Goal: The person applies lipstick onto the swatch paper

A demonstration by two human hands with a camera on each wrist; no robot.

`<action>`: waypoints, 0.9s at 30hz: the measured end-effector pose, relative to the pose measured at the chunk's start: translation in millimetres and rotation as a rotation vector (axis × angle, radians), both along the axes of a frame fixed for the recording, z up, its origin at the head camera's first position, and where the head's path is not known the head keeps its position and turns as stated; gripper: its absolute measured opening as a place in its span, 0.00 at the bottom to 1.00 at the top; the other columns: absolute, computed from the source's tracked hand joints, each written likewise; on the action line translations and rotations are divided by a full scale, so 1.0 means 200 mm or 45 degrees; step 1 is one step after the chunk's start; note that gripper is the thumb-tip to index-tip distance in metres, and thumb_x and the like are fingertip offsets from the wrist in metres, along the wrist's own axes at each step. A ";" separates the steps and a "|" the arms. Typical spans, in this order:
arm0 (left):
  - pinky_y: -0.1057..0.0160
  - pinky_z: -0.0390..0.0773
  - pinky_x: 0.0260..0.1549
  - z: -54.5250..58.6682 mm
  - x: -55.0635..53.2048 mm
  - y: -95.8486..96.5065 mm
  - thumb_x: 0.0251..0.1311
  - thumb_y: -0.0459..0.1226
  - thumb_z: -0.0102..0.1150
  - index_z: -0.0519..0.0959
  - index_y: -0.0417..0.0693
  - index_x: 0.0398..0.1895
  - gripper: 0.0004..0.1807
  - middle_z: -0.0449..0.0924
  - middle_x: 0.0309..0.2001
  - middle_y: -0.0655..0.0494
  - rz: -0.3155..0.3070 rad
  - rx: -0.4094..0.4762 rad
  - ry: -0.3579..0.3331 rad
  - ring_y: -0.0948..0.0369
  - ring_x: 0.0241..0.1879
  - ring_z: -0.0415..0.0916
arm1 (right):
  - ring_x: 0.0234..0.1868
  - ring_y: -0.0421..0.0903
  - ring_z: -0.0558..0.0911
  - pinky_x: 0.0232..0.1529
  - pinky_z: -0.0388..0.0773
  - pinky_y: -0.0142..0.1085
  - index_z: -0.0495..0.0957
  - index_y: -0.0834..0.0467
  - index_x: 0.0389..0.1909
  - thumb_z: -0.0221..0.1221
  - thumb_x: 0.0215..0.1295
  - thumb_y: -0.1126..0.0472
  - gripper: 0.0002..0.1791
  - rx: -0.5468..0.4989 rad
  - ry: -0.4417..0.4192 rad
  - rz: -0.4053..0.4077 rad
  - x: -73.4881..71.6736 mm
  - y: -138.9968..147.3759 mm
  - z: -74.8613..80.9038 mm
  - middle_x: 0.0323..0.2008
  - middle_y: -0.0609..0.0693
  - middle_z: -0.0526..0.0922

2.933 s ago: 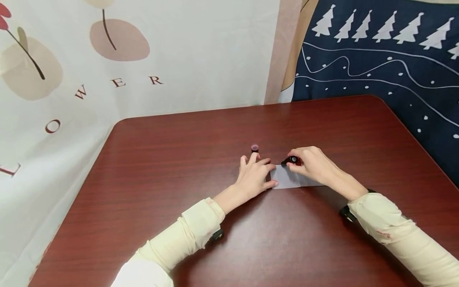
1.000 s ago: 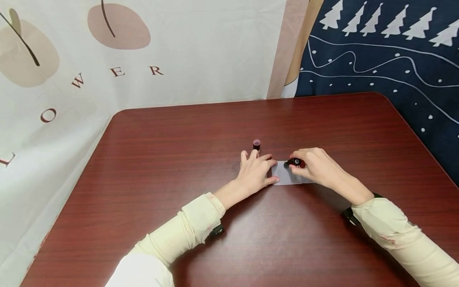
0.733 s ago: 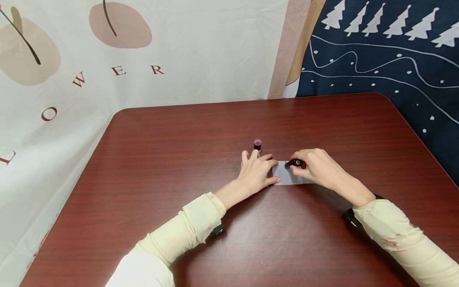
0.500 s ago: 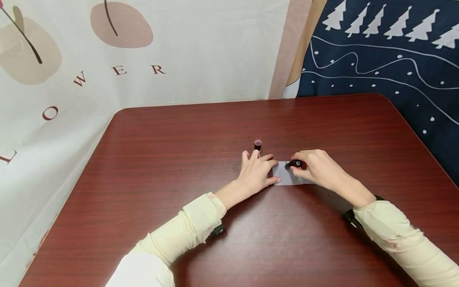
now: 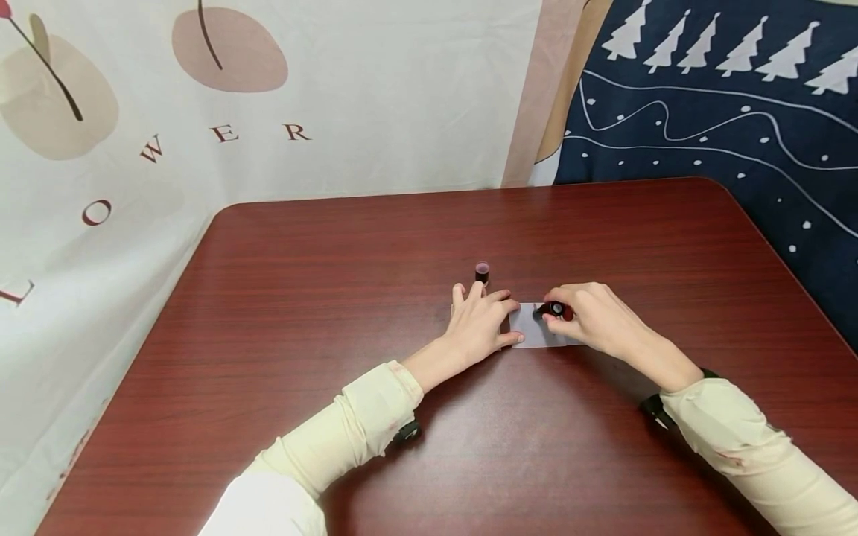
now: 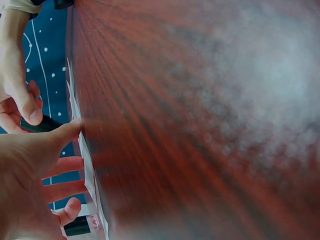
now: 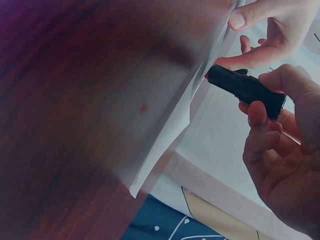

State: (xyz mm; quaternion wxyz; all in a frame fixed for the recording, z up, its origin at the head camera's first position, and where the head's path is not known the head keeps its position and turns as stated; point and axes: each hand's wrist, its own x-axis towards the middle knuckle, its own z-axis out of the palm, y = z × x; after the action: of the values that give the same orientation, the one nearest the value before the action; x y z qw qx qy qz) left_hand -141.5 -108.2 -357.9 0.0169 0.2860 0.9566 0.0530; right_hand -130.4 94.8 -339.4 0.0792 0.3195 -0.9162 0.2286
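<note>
My right hand (image 5: 599,316) pinches a short black tube (image 7: 245,90) between thumb and fingers. The tube leans over white paper (image 5: 532,332), its narrower end pointing left and down, right at the sheet's surface. Thumb and fingertips of my left hand (image 5: 472,325) rest spread along the paper's left edge. Seen edge-on in the left wrist view, the paper (image 6: 90,175) has layers lifting slightly apart. A small upright black cylinder with a pinkish, see-through top (image 5: 482,272) stands just beyond the left fingers.
A dark red wood-grain table (image 5: 322,298) lies under everything. Behind it hang a pale printed cloth (image 5: 389,97) and a navy cloth with white trees (image 5: 697,104). A faint reddish mark (image 7: 143,108) shows in the right wrist view.
Since the earliest frame, my right hand with the black tube has shifted slightly right and toward me over the paper. The left hand stays on the paper's edge; the head view has shifted a little.
</note>
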 end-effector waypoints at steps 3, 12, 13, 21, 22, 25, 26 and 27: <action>0.51 0.52 0.45 0.00 0.00 0.00 0.51 0.61 0.57 0.77 0.63 0.56 0.29 0.71 0.60 0.60 0.000 -0.001 0.000 0.57 0.50 0.62 | 0.21 0.40 0.71 0.22 0.70 0.32 0.81 0.63 0.34 0.63 0.52 0.65 0.08 -0.001 0.004 0.004 0.00 0.00 0.00 0.28 0.50 0.81; 0.51 0.52 0.44 0.00 0.01 0.00 0.52 0.61 0.57 0.76 0.63 0.56 0.29 0.70 0.61 0.60 0.001 -0.006 -0.004 0.57 0.49 0.62 | 0.20 0.38 0.70 0.21 0.68 0.31 0.81 0.63 0.34 0.62 0.52 0.64 0.08 -0.005 0.007 0.007 0.01 0.00 0.00 0.28 0.50 0.81; 0.51 0.52 0.44 0.00 0.01 0.00 0.52 0.61 0.57 0.76 0.63 0.56 0.29 0.70 0.61 0.60 0.001 -0.007 -0.003 0.57 0.49 0.62 | 0.20 0.38 0.70 0.21 0.69 0.31 0.81 0.63 0.34 0.62 0.52 0.65 0.08 -0.006 0.006 0.009 0.01 0.00 0.00 0.28 0.50 0.81; 0.51 0.52 0.45 0.00 0.01 0.00 0.52 0.61 0.57 0.76 0.63 0.56 0.29 0.70 0.61 0.59 0.000 -0.007 0.003 0.57 0.49 0.62 | 0.21 0.38 0.72 0.22 0.70 0.32 0.81 0.63 0.34 0.63 0.51 0.64 0.09 0.000 0.011 0.008 0.02 0.00 0.00 0.28 0.50 0.81; 0.50 0.52 0.45 0.00 0.01 0.00 0.52 0.61 0.57 0.76 0.63 0.56 0.29 0.70 0.61 0.59 0.000 -0.008 0.003 0.57 0.49 0.62 | 0.21 0.38 0.71 0.22 0.69 0.32 0.81 0.63 0.34 0.63 0.51 0.64 0.09 0.000 0.013 0.006 0.02 0.00 0.00 0.28 0.50 0.81; 0.50 0.52 0.45 0.00 0.01 0.00 0.52 0.61 0.57 0.76 0.63 0.56 0.29 0.70 0.61 0.60 0.000 -0.011 -0.001 0.57 0.50 0.62 | 0.20 0.38 0.70 0.21 0.68 0.31 0.80 0.63 0.33 0.62 0.51 0.64 0.09 0.003 0.013 0.004 0.02 0.00 0.00 0.27 0.50 0.81; 0.51 0.52 0.45 0.00 0.01 0.00 0.52 0.61 0.57 0.76 0.63 0.56 0.29 0.70 0.61 0.60 0.001 -0.010 -0.004 0.57 0.49 0.62 | 0.20 0.38 0.70 0.21 0.68 0.31 0.80 0.63 0.33 0.62 0.51 0.64 0.09 0.004 0.011 0.003 0.02 0.00 0.00 0.27 0.50 0.81; 0.51 0.52 0.45 0.00 0.01 0.00 0.52 0.61 0.57 0.76 0.63 0.56 0.29 0.70 0.61 0.60 0.001 -0.010 -0.006 0.57 0.49 0.62 | 0.20 0.38 0.70 0.21 0.68 0.31 0.80 0.64 0.33 0.62 0.51 0.64 0.09 0.003 0.009 0.001 0.02 0.00 0.00 0.27 0.50 0.81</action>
State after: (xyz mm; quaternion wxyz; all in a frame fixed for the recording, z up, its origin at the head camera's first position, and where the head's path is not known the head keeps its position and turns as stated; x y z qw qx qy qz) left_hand -139.8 -108.1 -357.5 0.0202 0.2853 0.9569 0.0500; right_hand -126.3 94.9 -340.4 0.0820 0.3207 -0.9160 0.2265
